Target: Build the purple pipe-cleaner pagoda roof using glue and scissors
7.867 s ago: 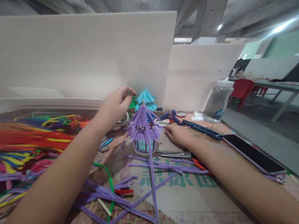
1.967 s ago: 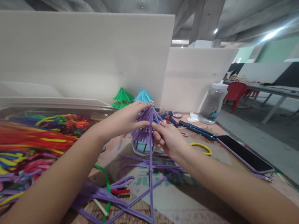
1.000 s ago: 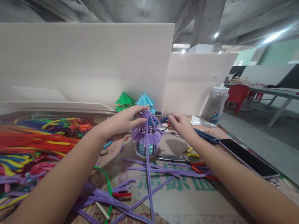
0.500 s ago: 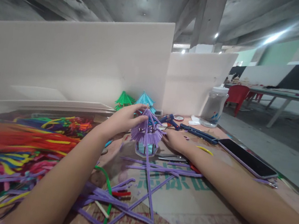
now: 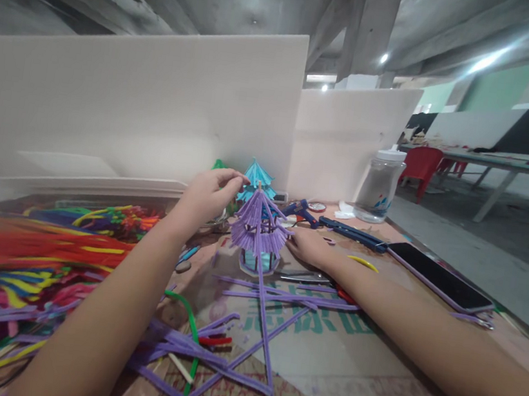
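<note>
A purple pipe-cleaner pavilion with two roof tiers stands upright at the centre. A long purple strip runs from its roof toward me. My left hand is off the model, up and left of its top, with thumb and index finger pressed together; anything between them is too small to make out. My right hand is at the right side of the lower roof, its fingertips partly hidden at the roof's edge. Behind stands a light blue pavilion, and a green one is mostly hidden by my left hand.
Colourful pipe cleaners pile up at the left. Loose purple strips lie in front. Pliers, a glue gun, a blue-handled tool, a phone and a bottle are at the right.
My left hand has come off the purple roof's top and moved left, now covering more of the green pavilion. My right hand has hardly moved.
</note>
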A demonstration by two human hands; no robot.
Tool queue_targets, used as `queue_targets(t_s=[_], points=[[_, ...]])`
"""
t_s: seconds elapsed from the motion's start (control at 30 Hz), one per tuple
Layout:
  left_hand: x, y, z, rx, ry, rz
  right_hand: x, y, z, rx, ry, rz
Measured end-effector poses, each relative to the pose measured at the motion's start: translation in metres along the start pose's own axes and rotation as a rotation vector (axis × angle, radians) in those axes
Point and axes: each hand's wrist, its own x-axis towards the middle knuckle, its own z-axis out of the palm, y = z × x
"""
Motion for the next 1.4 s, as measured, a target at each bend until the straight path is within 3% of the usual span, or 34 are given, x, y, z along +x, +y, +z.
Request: queue_targets(t_s=[0.27, 0.47, 0.73, 1.03, 1.23, 1.4], points=[[-0.001, 0.003, -0.002, 0.178, 0.004, -0.001, 0.002, 0.001, 0.001, -0.026, -0.013, -0.008], [-0.003, 0.003, 0.007, 0.072, -0.058, 0.009, 0.000, 0.001, 0.001, -0.022, -0.007, -0.014], [-0.004, -0.002, 0.023, 0.132, -0.121, 0.074, 0.000, -0.001, 0.000, -0.001, -0.012, 0.002], [-0.001, -0.002, 0.024, 0.133, -0.130, 0.087, 0.001, 0.002, 0.002, 0.039, 0.001, -0.001], [-0.003, -0.001, 0.014, 0.100, -0.210, 0.082, -0.001, 0.001, -0.002, 0.101, 0.095, 0.020], [-0.007, 0.000, 0.002, 0.091, -0.337, 0.070, -0.003, -0.011, -0.035, 0.206, 0.303, 0.120]])
